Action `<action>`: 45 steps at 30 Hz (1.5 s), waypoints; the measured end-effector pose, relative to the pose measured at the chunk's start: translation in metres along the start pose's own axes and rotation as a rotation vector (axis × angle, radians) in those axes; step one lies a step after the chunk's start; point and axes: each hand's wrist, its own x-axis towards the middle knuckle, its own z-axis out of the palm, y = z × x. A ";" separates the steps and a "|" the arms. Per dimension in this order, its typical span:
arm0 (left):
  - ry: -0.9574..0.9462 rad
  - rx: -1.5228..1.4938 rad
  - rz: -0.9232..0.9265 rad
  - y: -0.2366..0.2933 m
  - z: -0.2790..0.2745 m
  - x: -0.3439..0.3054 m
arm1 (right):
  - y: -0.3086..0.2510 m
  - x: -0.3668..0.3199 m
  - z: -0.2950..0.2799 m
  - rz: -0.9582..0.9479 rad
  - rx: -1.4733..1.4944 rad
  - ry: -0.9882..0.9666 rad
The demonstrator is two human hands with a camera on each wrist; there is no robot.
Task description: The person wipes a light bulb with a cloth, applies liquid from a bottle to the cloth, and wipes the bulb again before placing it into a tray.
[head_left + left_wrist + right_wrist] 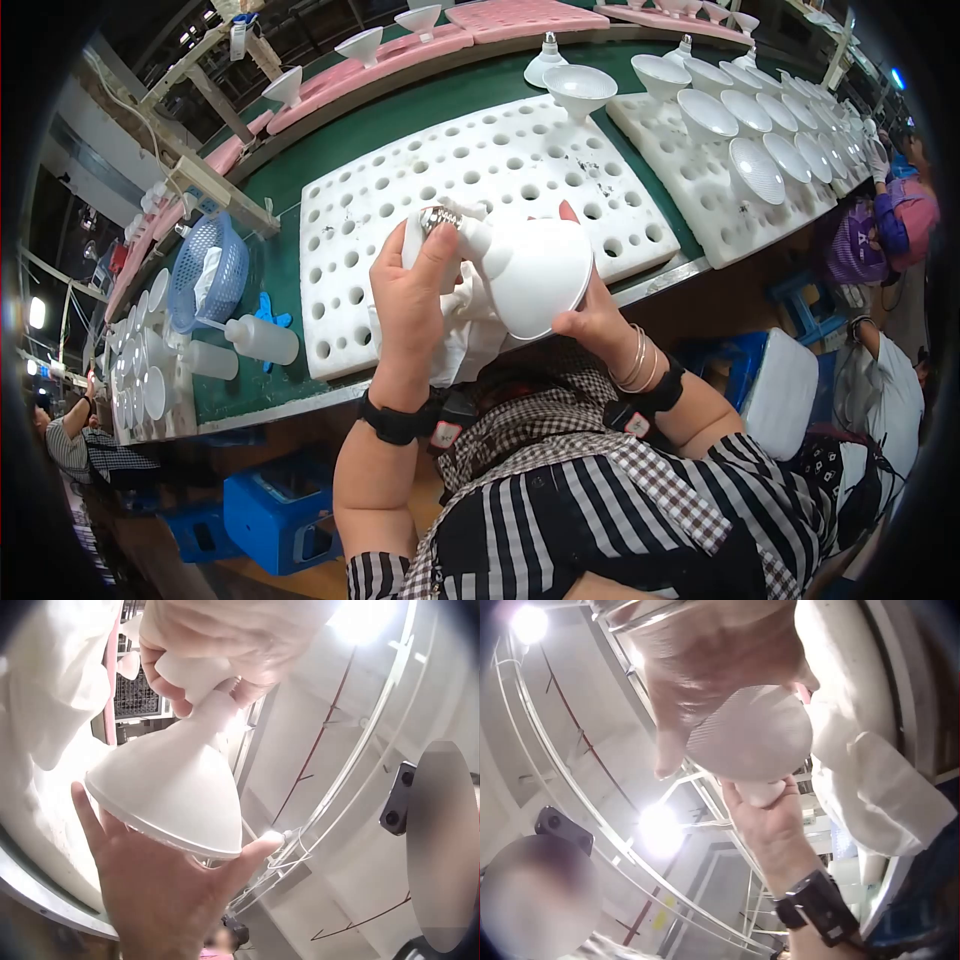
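Note:
A white cone-shaped reflector lamp bulb [540, 275] is held between both hands over the near part of a white foam board [340, 235] with rows of holes. My left hand [412, 285] grips its narrow end, the thumb beside the silvery screw cap [440, 218]. Something smooth and white also shows in that palm. My right hand [603, 318] holds the wide end, its thumb and fingers spread around the rim; the ribbed lens [750, 739] faces its palm. A crumpled white cloth [470, 335] lies under the hands at the board's near edge.
Several more bulbs [745, 115] stand in a second foam board [650, 135] on the right. Left are a blue basket [235, 265], white bottles [262, 340] and more bulbs [155, 390]. Pink foam strips [420, 45] run along the back. Blue stools [275, 520] stand below the table.

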 end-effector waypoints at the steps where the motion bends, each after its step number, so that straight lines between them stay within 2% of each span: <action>1: -0.018 0.028 0.005 0.000 0.000 0.000 | -0.001 0.001 0.002 0.019 0.025 0.050; 2: -0.015 0.027 0.009 0.003 0.004 -0.001 | -0.003 0.003 0.003 0.038 0.051 0.096; 4: 0.051 -0.018 0.246 0.013 0.017 -0.005 | -0.006 0.005 0.005 0.037 0.050 0.111; 5: 0.049 -0.017 0.248 0.008 0.013 -0.003 | -0.007 0.007 0.006 0.033 0.048 0.129; 7: 0.031 1.032 1.128 -0.006 0.000 -0.002 | -0.008 0.008 0.010 0.022 0.058 0.131; 9: -0.191 1.227 1.033 0.004 0.018 -0.031 | -0.007 0.006 0.011 0.025 0.066 0.125; 12: -0.093 1.326 1.099 -0.011 -0.010 -0.002 | -0.016 0.002 0.014 0.263 0.305 0.175; 14: 0.054 1.385 1.067 -0.016 -0.022 0.013 | -0.025 0.005 0.015 0.332 0.323 0.172; 15: 0.051 1.381 1.068 -0.017 -0.021 0.012 | -0.028 0.005 0.014 0.404 0.337 0.167; 17: 0.116 1.250 1.060 -0.018 -0.016 0.004 | -0.022 0.008 0.014 0.323 0.288 0.183; 18: -0.033 1.226 1.054 -0.015 -0.004 -0.007 | -0.017 0.006 0.014 0.255 0.239 0.197; 19: -0.189 1.241 0.968 -0.010 0.010 -0.025 | -0.012 0.004 0.012 0.263 0.239 0.199; 21: -0.132 1.339 0.969 -0.014 -0.004 -0.013 | -0.008 0.002 0.006 0.144 0.015 0.190; 22: -0.124 1.343 0.961 -0.017 -0.016 -0.004 | -0.009 0.001 0.007 0.163 -0.059 0.182; 24: 0.054 1.369 0.932 -0.021 -0.036 0.015 | -0.009 0.001 0.005 0.151 -0.051 0.189; 25: 0.051 1.367 0.933 -0.021 -0.035 0.014 | -0.009 0.000 0.003 0.139 -0.044 0.206; 27: 0.188 1.231 0.959 -0.018 -0.029 0.007 | -0.017 0.006 0.006 0.148 -0.058 0.222; 28: 0.114 1.222 1.068 -0.017 -0.017 -0.002 | -0.020 0.008 0.008 0.157 -0.074 0.232; 29: -0.060 1.208 1.058 -0.018 -0.007 -0.015 | -0.022 0.009 0.009 0.155 -0.075 0.234; 31: -0.126 1.305 1.050 -0.020 -0.006 -0.017 | -0.025 0.008 0.010 0.126 -0.009 0.216; 34: 0.158 1.369 0.940 -0.017 -0.035 0.015 | -0.020 0.003 0.001 0.238 0.128 0.231; 37: 0.230 1.027 0.803 -0.011 -0.042 0.016 | -0.028 0.003 0.003 0.199 0.053 0.200; 38: 0.224 1.030 0.805 -0.007 -0.037 0.010 | -0.030 0.003 0.004 0.197 0.057 0.204; 40: 0.143 1.216 1.091 -0.003 -0.016 -0.009 | -0.034 0.007 0.008 0.267 0.122 0.203; 43: -0.129 1.282 1.081 -0.011 -0.003 -0.022 | -0.027 0.007 0.011 0.220 0.149 0.145; 44: -0.032 1.318 1.062 -0.015 -0.011 -0.011 | -0.024 0.004 0.008 0.230 0.147 0.136; 45: 0.058 1.353 1.054 -0.018 -0.026 0.007 | -0.021 0.004 0.001 0.341 0.212 0.091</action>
